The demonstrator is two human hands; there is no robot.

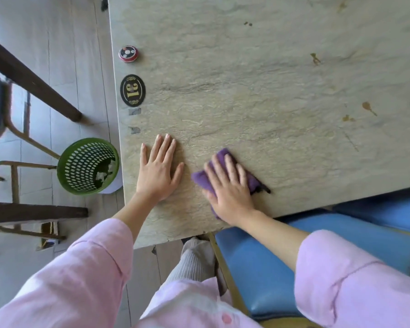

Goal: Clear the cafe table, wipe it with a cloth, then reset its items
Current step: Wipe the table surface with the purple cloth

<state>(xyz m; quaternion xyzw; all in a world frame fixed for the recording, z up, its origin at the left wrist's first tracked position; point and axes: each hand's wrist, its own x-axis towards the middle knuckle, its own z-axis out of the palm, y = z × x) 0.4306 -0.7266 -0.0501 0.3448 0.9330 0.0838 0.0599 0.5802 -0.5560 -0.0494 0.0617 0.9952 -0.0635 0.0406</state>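
Observation:
A stone-patterned cafe table (258,95) fills most of the view. My right hand (230,188) lies flat, fingers straight, pressing a folded purple cloth (200,179) onto the table near its front edge. My left hand (158,170) rests flat on the bare tabletop just to the left of the cloth, fingers spread. A round red and black call button (128,53) and a black oval number plate (132,90) sit along the table's left edge. Brown stains (367,106) mark the right side of the tabletop.
A green perforated bin (88,165) with crumpled paper inside stands on the floor left of the table. Blue padded chairs (282,268) are tucked against the front right edge. Dark chair legs (33,79) and another seat are at the far left.

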